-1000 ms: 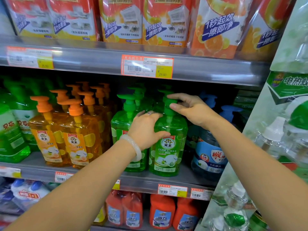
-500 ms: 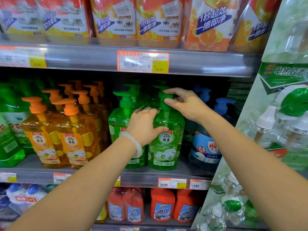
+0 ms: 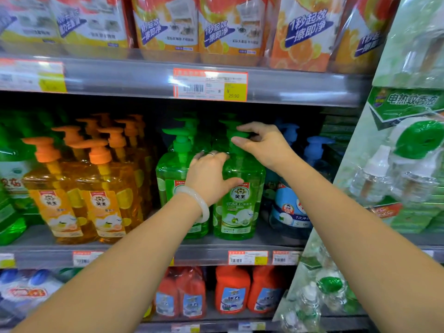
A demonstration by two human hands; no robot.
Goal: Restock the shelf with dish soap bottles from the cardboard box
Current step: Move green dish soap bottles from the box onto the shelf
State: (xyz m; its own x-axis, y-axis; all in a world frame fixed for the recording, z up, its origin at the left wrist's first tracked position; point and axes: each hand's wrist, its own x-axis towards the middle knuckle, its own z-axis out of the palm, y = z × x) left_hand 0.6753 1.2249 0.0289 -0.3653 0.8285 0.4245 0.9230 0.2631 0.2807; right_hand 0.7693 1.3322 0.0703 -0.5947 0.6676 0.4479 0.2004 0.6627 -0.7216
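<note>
Since the earlier frame the right hand (image 3: 263, 147) has been opened slightly at the pump head, index finger now lifted above it and thumb at its front edge, while the left hand (image 3: 211, 175) is kept on the bottle's shoulder. On the middle shelf (image 3: 204, 254) the green dish soap bottle (image 3: 237, 200) is seen upright at the front edge, just beside a second green bottle (image 3: 174, 179) and the orange bottles (image 3: 79, 188). Left fingers are curled over its shoulder, thumb pressed above the label; right fingers loosely bracket the green pump (image 3: 237, 135).
</note>
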